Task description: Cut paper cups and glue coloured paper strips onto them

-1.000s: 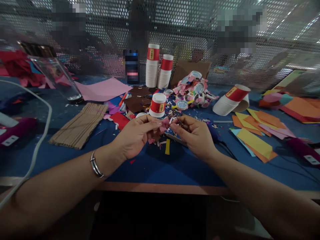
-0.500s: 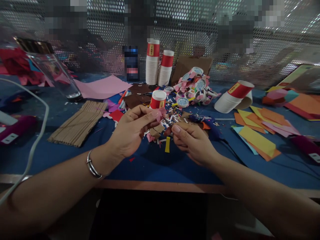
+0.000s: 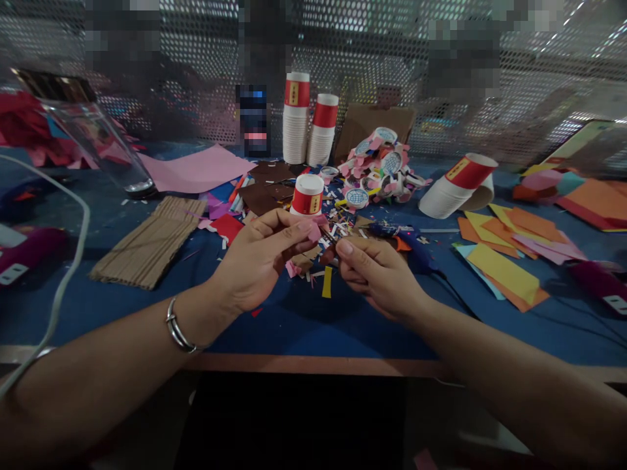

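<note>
My left hand [image 3: 264, 258], with a silver bangle at its wrist, pinches a small pink piece of paper [image 3: 314, 230] between thumb and fingers. My right hand [image 3: 375, 271] is closed around a small pair of scissors [image 3: 331, 237]; their thin dark blades point at the pink paper, and the fingers hide most of the handles. Just beyond the left fingertips an upside-down red and white paper cup [image 3: 307, 194] stands on the table. Below and between the hands lie paper scraps, among them a yellow strip [image 3: 326, 282].
Two stacks of paper cups [image 3: 296, 124] stand at the back. Beside them is a heap of cut cup pieces [image 3: 375, 166]. A glue gun [image 3: 416, 251] lies right of my hand, near coloured paper pieces [image 3: 509, 271]. Corrugated cardboard [image 3: 149, 245] and a glass bottle [image 3: 102, 140] are at left.
The view has shifted slightly, so the table's things sit a little further left and up. Both hands keep their grips, and the pink paper sits slightly lower.
</note>
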The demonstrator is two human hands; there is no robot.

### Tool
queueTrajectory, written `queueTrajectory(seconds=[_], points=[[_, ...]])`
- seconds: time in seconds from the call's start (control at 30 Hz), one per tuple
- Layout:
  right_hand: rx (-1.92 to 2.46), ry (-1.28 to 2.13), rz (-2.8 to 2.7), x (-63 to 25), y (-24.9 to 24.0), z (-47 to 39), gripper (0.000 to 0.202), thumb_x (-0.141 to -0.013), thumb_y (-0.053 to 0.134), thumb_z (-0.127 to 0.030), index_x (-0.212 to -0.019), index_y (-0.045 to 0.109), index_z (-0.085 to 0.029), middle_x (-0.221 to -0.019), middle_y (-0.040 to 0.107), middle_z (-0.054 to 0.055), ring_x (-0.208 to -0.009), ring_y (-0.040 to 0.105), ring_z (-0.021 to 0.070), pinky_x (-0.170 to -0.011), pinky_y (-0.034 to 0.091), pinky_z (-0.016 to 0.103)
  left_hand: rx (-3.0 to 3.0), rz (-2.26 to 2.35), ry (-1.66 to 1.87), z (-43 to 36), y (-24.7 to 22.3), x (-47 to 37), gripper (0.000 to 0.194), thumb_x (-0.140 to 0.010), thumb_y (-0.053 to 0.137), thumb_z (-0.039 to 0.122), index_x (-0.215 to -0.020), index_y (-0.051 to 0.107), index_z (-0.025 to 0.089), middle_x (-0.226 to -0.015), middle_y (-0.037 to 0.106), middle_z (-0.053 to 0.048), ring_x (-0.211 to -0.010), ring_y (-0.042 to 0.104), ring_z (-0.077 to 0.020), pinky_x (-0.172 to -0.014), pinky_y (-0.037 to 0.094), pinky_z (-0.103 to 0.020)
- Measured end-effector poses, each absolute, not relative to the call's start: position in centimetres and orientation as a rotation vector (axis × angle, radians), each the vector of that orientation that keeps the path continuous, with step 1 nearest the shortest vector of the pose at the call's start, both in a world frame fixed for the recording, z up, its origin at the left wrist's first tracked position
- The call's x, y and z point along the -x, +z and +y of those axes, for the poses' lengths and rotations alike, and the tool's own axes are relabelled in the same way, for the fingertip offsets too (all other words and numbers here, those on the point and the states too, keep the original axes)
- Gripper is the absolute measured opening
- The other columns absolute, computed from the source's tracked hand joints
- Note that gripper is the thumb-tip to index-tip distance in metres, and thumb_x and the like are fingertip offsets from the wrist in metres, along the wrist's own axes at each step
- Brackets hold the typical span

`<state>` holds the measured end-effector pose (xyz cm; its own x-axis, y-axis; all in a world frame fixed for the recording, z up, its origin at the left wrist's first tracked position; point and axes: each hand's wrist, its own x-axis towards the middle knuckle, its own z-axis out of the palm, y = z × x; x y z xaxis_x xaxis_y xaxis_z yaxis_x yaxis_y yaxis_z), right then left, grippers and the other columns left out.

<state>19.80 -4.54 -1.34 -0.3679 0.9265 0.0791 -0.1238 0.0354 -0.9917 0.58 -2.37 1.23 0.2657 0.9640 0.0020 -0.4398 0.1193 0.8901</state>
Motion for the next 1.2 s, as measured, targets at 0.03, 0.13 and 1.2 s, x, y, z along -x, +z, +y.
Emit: queueTrajectory(seconds=[0.03,0.13,1.2], points=[[0.878,1.489,-1.415,-19.8,-1.3,-4.5,0.044,-0.099,0.068,-0.057,-0.082,0.067,-0.017,-0.058,0.029,-0.010,-0.049,0.018,0.0055,-0.042,0.012,0.022,-0.937,0.705,1.154,-2.4,1.2,-0.6,0.014,-0.083,0.082,0.014,-0.073,0.072,0.014,-0.093,0.080,-0.005,-0.085,0.072,-0.0129,-0.079,0.056,-0.023],[0.867,1.502,-1.390,-19.6,-1.3,-4.5,0.047,-0.097,0.070,-0.058,-0.075,0.060,-0.018,-0.057,0.029,-0.010,-0.048,0.017,0.0049,-0.042,0.011,0.022,-0.920,0.683,1.131,-2.5,0.8,-0.8,0.017,-0.080,0.087,0.017,-0.073,0.072,0.014,-0.093,0.080,-0.005,-0.083,0.073,-0.0131,-0.074,0.056,-0.023],[1.059,1.374,-1.397,-19.3,-1.9,-4.3,0.057,-0.086,0.075,-0.071,-0.071,0.053,-0.020,-0.057,0.033,-0.009,-0.047,0.019,0.0051,-0.040,0.011,0.022,-0.997,0.702,1.092,-2.5,-0.7,-1.4,0.018,-0.075,0.084,0.019,-0.072,0.066,0.016,-0.084,0.071,-0.003,-0.073,0.058,-0.0117,-0.067,0.043,-0.026]])
